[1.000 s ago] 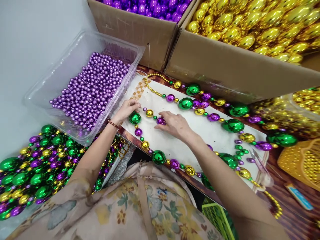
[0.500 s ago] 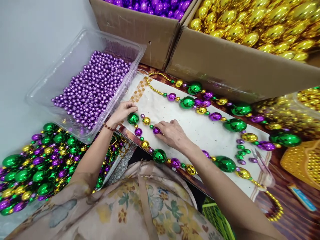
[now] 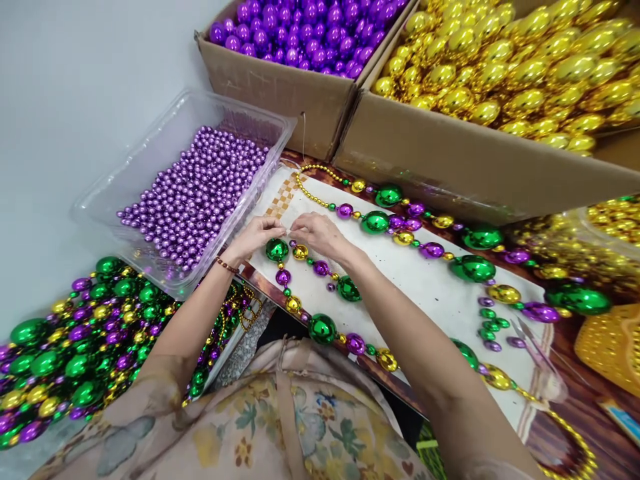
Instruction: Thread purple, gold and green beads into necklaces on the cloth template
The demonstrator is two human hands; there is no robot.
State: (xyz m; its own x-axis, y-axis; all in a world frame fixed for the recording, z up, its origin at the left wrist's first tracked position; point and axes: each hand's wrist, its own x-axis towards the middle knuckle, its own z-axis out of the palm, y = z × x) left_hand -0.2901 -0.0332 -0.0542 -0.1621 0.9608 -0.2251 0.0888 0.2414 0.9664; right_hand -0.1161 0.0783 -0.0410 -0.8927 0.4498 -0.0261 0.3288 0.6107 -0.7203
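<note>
A bead necklace [image 3: 322,329] of green, purple and gold beads lies in a bend along the near edge of the white cloth [image 3: 425,287]. Its two ends, by a large green bead [image 3: 277,250] and a small gold bead [image 3: 301,252], come close together below my fingertips. My left hand [image 3: 253,237] is closed in a pinch just above the green bead. Facing it, my right hand [image 3: 320,235] pinches too, fingertips nearly touching the left ones. Both seem to grip the necklace's string, which is too thin to see clearly. My right forearm covers part of the strand.
On the left stands a clear plastic tub [image 3: 120,143] of small purple beads, above a heap of finished strands [image 3: 80,360]. Cardboard boxes [image 3: 440,150] of purple and gold beads line the back. Another necklace [image 3: 375,222], loose small beads [image 3: 489,323] and a pink-handled tool [image 3: 537,353] lie rightward.
My right hand has let go of the purple bead and moved up and left to meet my left hand. My left hand keeps its pinch. The view has shifted, showing more of the boxes.
</note>
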